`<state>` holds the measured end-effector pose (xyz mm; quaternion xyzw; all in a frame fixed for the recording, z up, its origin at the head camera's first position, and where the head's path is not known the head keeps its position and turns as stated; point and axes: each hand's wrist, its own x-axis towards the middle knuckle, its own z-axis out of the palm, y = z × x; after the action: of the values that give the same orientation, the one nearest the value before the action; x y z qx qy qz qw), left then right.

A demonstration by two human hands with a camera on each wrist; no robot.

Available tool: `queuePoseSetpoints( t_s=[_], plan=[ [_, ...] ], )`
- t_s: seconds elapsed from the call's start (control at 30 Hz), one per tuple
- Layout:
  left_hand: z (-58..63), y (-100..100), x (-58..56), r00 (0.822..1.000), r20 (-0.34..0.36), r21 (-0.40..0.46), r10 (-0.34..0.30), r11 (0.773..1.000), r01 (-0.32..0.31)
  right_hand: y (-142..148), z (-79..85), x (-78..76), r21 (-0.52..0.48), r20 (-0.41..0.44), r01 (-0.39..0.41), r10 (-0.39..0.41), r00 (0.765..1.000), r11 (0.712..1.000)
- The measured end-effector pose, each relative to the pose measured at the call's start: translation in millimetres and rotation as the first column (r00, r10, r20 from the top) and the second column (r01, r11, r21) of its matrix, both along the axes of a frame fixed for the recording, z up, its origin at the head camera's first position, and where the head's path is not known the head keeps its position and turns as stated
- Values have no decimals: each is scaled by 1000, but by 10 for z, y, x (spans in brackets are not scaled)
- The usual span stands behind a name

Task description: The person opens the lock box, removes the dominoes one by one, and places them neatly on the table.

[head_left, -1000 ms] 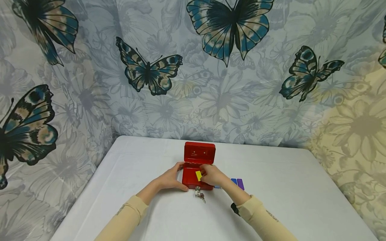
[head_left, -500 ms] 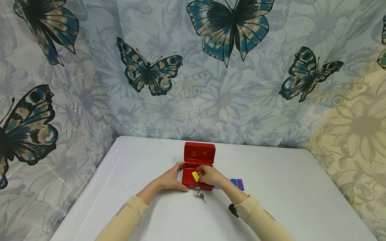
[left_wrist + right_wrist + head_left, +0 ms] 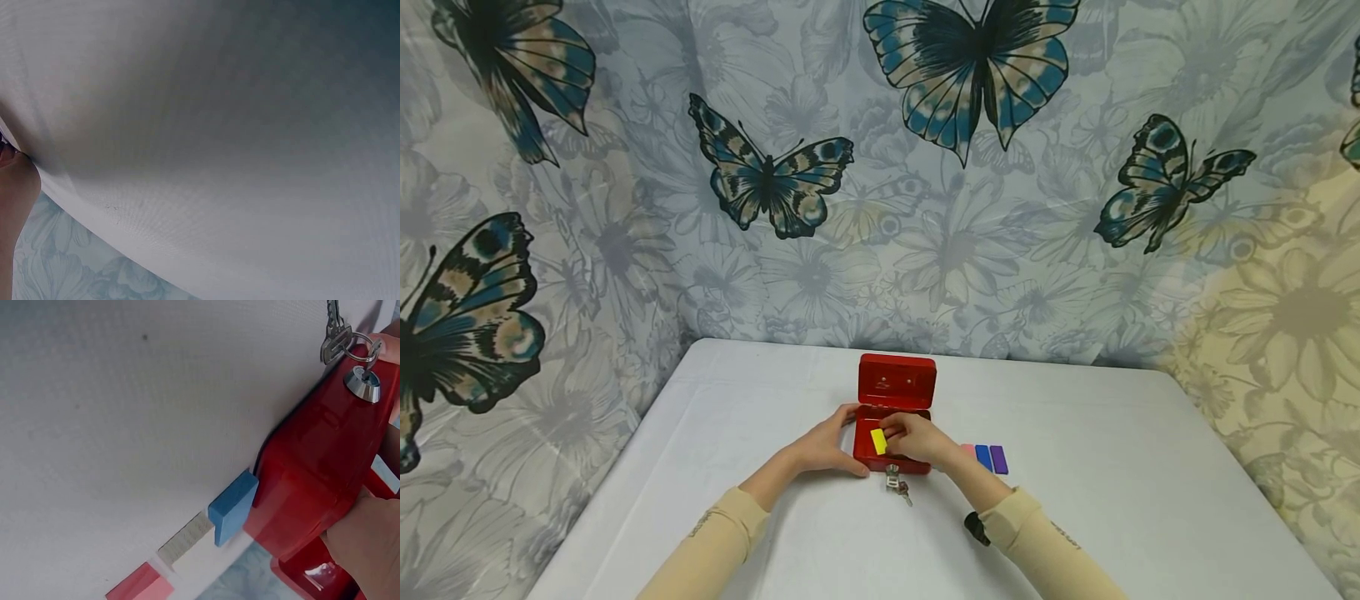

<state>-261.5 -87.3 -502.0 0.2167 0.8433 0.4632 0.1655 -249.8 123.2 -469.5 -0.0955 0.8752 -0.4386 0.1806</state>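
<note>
An open red cash box (image 3: 895,383) stands on the white table, its lid tipped back. My left hand (image 3: 822,444) holds the box's left side, fingers at the back corner and thumb at the front corner. Over the box's inside, my right hand (image 3: 919,439) pinches a yellow block (image 3: 878,442) that stands out past the fingertips on the left. Part of the hand covers the box's right half. In the right wrist view, a ring of keys (image 3: 337,344) hangs from the key in the box's lock (image 3: 362,384). The left wrist view shows mainly tablecloth (image 3: 187,156).
Right of the box lies a row of flat blocks, among them a pink block (image 3: 967,451), a blue block (image 3: 982,458) and a purple block (image 3: 997,460). In the right wrist view a lighter blue block (image 3: 232,503) sits close by the box, with a pale block (image 3: 186,539) beyond.
My right hand has moved a little left over the box, carrying the yellow block with it. The pink block has come into sight behind the forearm. My left hand has stayed in place.
</note>
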Motion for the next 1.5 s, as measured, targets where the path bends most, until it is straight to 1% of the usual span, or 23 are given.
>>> queuePoseSetpoints(
  t_s=[0.23, 0.4, 0.7, 1.03, 1.3, 1.5],
  plan=[
    [-11, 2, -7, 1000, 4, -9, 2, 1000, -2, -43, -21, 2, 6, -24, 17, -17, 1000, 1000],
    [-22, 0, -20, 1000, 5, -14, 2, 1000, -2, -67, -40, -13, 6, -55, 11, -11, 998, 1000],
    [-39, -3, -28, 1000, 11, -8, 0, 1000, 0, -107, -65, -35, 59, -103, 12, -6, 995, 998],
    [-28, -2, -16, 1000, 26, 9, 2, 1000, -3, -140, -97, -54, 132, -181, -7, 32, 983, 991],
    [-10, 0, -6, 1000, -3, -2, -8, 1000, 8, -174, -121, -60, 169, -250, -25, 68, 966, 985],
    [2, -2, 5, 1000, -6, -4, -10, 1000, 10, -196, -140, -72, 187, -273, -17, 69, 960, 982]
  ],
)
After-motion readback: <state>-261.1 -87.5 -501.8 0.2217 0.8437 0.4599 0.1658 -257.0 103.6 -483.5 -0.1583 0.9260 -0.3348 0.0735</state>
